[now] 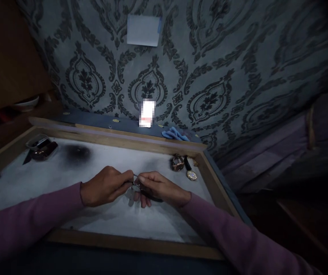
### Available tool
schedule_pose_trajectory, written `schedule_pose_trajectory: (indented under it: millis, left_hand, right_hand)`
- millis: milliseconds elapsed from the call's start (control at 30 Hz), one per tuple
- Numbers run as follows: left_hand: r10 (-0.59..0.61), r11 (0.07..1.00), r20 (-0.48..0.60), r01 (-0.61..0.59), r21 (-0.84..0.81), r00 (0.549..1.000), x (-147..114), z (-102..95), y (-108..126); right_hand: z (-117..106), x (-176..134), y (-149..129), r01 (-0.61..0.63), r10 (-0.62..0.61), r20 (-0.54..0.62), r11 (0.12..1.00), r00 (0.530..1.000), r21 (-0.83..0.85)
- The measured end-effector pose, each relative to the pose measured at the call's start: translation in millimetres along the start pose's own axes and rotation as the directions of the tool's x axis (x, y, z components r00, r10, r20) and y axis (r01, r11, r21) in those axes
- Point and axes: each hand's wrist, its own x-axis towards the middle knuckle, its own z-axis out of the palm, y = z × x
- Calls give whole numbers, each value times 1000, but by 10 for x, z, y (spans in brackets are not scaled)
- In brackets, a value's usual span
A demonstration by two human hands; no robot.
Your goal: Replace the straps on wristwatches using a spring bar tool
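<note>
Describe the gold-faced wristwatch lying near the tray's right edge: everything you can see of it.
The wristwatch lies flat on the pale tray floor, near the wooden right rim. Its round face looks gold or cream, in a shiny metal case; a dark strap runs up and away from it. A second, brownish watch sits just to its left, very close; contact unclear. Neither hand touches it; the right hand is nearest. Dial details are too dim to read.

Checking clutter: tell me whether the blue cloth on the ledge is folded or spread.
Neither: the blue cloth lies crumpled in a loose heap with uneven bunched folds.
</note>
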Motion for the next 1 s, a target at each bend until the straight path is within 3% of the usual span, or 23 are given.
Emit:
schedule_pose_trajectory:
  millis: [200,400,500,633,800,900,1000]
  left_hand:
    - [191,924,-46,-164,345,981,-30,59,28]
    - [279,873,-85,-216,436,957,-15,62,29]
    - [228,921,-72,-191,339,971,-13,50,27]
    - [29,999,-51,-32,-42,998,-6,24,21]
    - [-238,865,36,229,-446,971,40,-13,10]
    - [-293,801,41,269,-534,955,69,-26,4]
    - [-278,833,-8,237,-500,960,79,-17,1]
  right_hand:
    - [41,2,68,-66,56,67,986,996,151]
    - [65,-11,40,-86,86,11,957,996,277]
    - [78,-13,14,-56,70,-37,955,997,290]
    - [87,-9,-16,-1,30,-116,971,993,241]
    - [88,-10,-35,44,-20,-191,991,981,123]
    - [94,-18,-39,70,-65,-215,997,974,16]
    - [108,-22,-29,109,-136,-241,987,961,-121]
